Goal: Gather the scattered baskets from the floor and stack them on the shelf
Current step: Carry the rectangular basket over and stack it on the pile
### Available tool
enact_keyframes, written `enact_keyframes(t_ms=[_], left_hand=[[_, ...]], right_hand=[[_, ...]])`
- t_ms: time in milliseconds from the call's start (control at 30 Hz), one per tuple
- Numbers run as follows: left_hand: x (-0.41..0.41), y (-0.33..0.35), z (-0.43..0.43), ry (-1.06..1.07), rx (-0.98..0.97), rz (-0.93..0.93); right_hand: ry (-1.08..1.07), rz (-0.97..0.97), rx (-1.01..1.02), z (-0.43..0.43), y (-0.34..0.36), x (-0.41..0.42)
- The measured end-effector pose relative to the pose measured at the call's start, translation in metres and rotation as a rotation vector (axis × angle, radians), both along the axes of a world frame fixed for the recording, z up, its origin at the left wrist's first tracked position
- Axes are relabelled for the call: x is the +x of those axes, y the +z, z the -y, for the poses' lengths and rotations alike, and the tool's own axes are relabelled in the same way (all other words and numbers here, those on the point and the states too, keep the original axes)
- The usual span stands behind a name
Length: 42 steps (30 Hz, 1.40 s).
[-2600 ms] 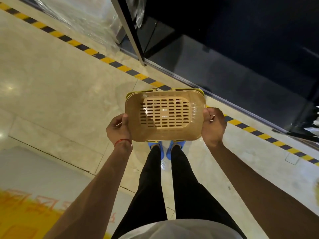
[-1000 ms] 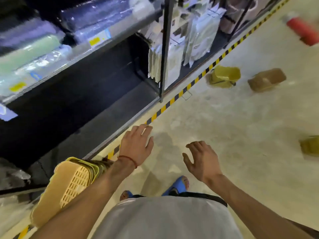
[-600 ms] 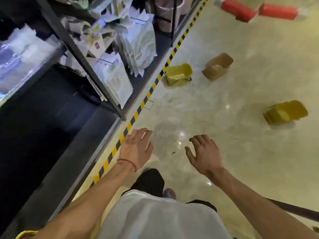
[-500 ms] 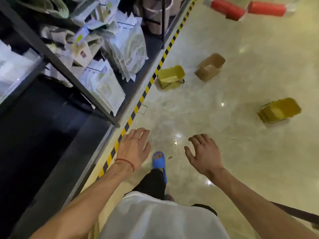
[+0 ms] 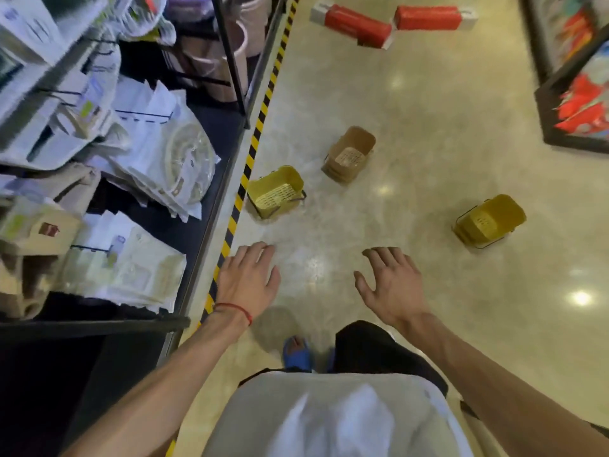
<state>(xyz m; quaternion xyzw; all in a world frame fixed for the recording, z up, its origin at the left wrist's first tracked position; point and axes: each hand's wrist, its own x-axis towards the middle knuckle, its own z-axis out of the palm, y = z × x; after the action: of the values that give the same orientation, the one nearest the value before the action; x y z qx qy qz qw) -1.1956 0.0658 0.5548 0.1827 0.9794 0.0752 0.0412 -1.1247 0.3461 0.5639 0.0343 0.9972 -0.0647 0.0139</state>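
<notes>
Left hand [image 5: 247, 282] flat, fingers straight, holding nothing, just beside the striped tape [image 5: 253, 150]; right hand [image 5: 392, 285] loosely spread, also empty, farther from the tape; on the floor [image 5: 428, 127], near yellow basket [image 5: 275, 192] right beside the tape; brown basket [image 5: 349, 155] a little farther out; far yellow basket [image 5: 489, 221] well apart from the tape; two red packages [image 5: 357, 24] farther up; across the tape, shelf [image 5: 197, 245] with white packets [image 5: 164, 159]; print too blurred to read.

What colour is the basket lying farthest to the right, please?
Yellow basket, seen in the head view.
</notes>
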Motion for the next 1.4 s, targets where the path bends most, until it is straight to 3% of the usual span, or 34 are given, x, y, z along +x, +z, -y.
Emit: enact_keyframes(t_ms=[333, 467, 767, 1067, 1400], left_hand=[[-0.167, -0.018, -0.033, 0.220, -0.125, 0.050], [-0.214, -0.023, -0.042, 0.333, -0.124, 0.063], [-0.325, -0.046, -0.049, 0.506, 0.042, 0.155], [-0.440, -0.152, -0.029, 0.582, 0.136, 0.273], [-0.488, -0.357, -0.015, 0.665, 0.107, 0.500]], right_hand=[[0.030, 0.054, -0.074, -0.047, -0.021, -0.223], [0.201, 0.089, -0.088, -0.058, -0.025, -0.308], [0.276, 0.197, -0.041, -0.060, -0.053, -0.469], [0.169, 0.380, -0.061, -0.019, -0.165, -0.576], [0.168, 0.490, -0.104, -0.010, -0.374, -0.644]])
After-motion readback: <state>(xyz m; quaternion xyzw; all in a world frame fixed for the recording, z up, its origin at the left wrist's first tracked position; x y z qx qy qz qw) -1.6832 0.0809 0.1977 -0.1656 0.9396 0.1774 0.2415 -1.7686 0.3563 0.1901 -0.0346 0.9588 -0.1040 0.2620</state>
